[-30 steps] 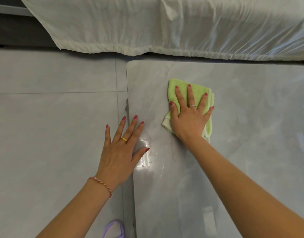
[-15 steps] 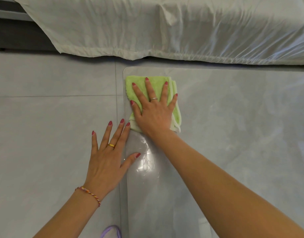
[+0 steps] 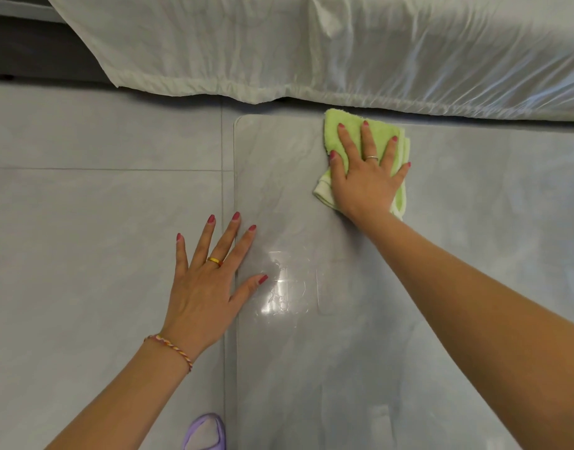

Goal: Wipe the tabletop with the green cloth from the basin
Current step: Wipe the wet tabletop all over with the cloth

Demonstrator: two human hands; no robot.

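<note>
A folded green cloth (image 3: 339,131) lies flat on the grey glossy tabletop (image 3: 457,254), at its far edge, a little right of the far left corner. My right hand (image 3: 366,177) presses down on the cloth with fingers spread. My left hand (image 3: 207,284) rests flat on the table's left edge, fingers apart, holding nothing. The basin is out of view.
A white sheet (image 3: 311,50) hangs down just beyond the table's far edge. Grey floor tiles (image 3: 100,222) lie left of the table. A purple slipper (image 3: 205,431) shows at the bottom, next to the table's left edge.
My right hand slid the cloth left to the far left corner, then back right along the far edge. My left hand stayed at the left edge.
</note>
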